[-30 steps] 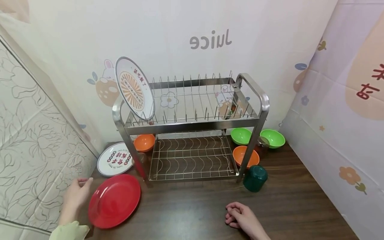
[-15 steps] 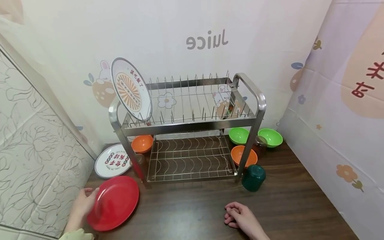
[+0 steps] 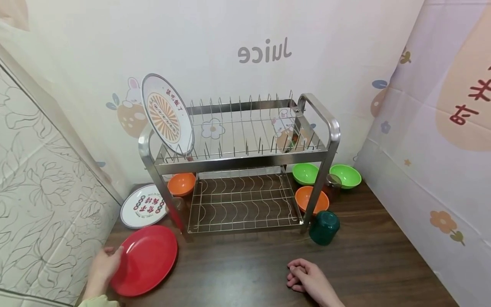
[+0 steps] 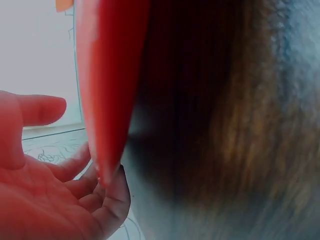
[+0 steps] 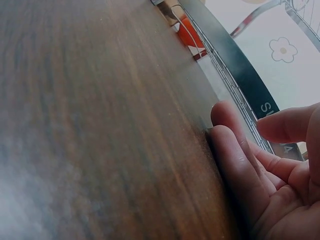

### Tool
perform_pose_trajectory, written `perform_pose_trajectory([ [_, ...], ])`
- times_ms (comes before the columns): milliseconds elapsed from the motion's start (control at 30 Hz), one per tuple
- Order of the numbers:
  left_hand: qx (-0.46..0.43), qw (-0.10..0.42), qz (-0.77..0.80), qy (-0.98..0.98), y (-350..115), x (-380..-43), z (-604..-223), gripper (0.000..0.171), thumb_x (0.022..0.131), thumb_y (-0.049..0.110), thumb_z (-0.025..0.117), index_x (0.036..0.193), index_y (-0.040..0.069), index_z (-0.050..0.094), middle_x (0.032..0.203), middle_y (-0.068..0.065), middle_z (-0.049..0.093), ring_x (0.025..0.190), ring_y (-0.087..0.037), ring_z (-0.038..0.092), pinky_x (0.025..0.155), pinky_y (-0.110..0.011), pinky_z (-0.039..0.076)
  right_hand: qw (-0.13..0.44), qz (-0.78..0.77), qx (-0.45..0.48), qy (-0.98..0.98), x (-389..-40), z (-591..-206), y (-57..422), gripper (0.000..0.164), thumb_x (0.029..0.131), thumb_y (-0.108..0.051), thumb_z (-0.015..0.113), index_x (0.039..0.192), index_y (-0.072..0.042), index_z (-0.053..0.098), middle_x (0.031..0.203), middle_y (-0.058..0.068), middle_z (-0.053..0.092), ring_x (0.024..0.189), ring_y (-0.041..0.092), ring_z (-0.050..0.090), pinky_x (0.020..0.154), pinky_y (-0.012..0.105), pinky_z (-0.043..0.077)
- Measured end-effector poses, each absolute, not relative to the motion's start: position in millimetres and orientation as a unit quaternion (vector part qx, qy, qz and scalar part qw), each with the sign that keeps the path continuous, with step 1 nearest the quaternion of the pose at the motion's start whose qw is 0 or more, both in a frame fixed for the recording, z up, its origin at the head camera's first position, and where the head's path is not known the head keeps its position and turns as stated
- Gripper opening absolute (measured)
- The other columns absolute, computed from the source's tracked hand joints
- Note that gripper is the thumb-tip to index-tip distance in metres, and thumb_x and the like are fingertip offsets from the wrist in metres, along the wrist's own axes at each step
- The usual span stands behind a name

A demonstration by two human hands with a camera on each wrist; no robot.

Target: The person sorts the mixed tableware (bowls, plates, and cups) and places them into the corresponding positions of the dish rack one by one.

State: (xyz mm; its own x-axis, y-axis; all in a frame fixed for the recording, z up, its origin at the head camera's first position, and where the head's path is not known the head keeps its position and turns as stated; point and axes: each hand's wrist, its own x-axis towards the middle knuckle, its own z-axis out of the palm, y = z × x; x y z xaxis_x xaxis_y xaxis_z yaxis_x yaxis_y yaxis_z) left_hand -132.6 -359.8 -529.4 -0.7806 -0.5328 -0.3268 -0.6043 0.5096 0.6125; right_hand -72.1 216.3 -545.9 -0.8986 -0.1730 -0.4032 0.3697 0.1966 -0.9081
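My left hand is at the left edge of a red plate lying on the table. In the left wrist view its fingertips reach the plate's rim, while the thumb stands apart from it. My right hand rests on the table with its fingers loosely bent and nothing in them. Behind the red plate lies a white plate with red lettering. Another white plate leans upright at the left end of the upper tier of a metal dish rack.
An orange bowl and a clear glass sit by the rack's left leg. On its right are green bowls, a second orange bowl, a brownish glass and a dark green cup. Printed cloth walls enclose the table.
My left hand has moved right, from beside the red plate to its left edge. The head view has shifted slightly. The right hand stays where it was.
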Motion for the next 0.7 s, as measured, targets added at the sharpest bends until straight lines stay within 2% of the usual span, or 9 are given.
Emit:
perform_pose_trajectory([
  [233, -0.312, 0.072, 0.380, 0.868, -361, -131, -535, 0.066, 0.104, 0.038, 0.042, 0.136, -0.018, 0.031, 0.128, -0.041, 0.041, 0.121, -0.055, 0.042, 0.098, -0.063, 0.037, 0.214, -0.636, 0.060, 0.739, -71, -547, 217, 0.027, 0.104, -0.013, 0.049, 0.117, 0.009, 0.057, 0.086, 0.009, 0.065, 0.080, 0.024, 0.068, 0.070, 0.039, 0.058],
  [433, -0.287, 0.066, 0.381, 0.876, -363, -128, -537, 0.069, 0.107, 0.043, 0.031, 0.137, -0.018, 0.033, 0.131, -0.041, 0.040, 0.124, -0.056, 0.038, 0.103, -0.064, 0.032, 0.213, -0.639, 0.060, 0.737, -73, -549, 217, 0.028, 0.104, -0.015, 0.050, 0.117, 0.009, 0.057, 0.087, 0.009, 0.065, 0.079, 0.024, 0.068, 0.069, 0.039, 0.058],
  [567, -0.292, 0.074, 0.399, 0.866, -365, -128, -540, 0.061, 0.109, 0.037, 0.030, 0.139, -0.016, 0.033, 0.133, -0.039, 0.039, 0.125, -0.054, 0.038, 0.101, -0.064, 0.034, 0.213, -0.638, 0.061, 0.738, -73, -549, 217, 0.027, 0.104, -0.014, 0.050, 0.117, 0.009, 0.057, 0.086, 0.009, 0.065, 0.079, 0.024, 0.068, 0.069, 0.039, 0.058],
  [700, -0.303, 0.066, 0.404, 0.860, -367, -129, -544, 0.055, 0.109, 0.033, 0.033, 0.139, -0.013, 0.036, 0.133, -0.037, 0.041, 0.121, -0.050, 0.043, 0.092, -0.060, 0.042, 0.210, -0.638, 0.064, 0.738, -73, -549, 216, 0.028, 0.104, -0.014, 0.050, 0.117, 0.009, 0.057, 0.087, 0.009, 0.065, 0.079, 0.024, 0.068, 0.069, 0.039, 0.058],
])
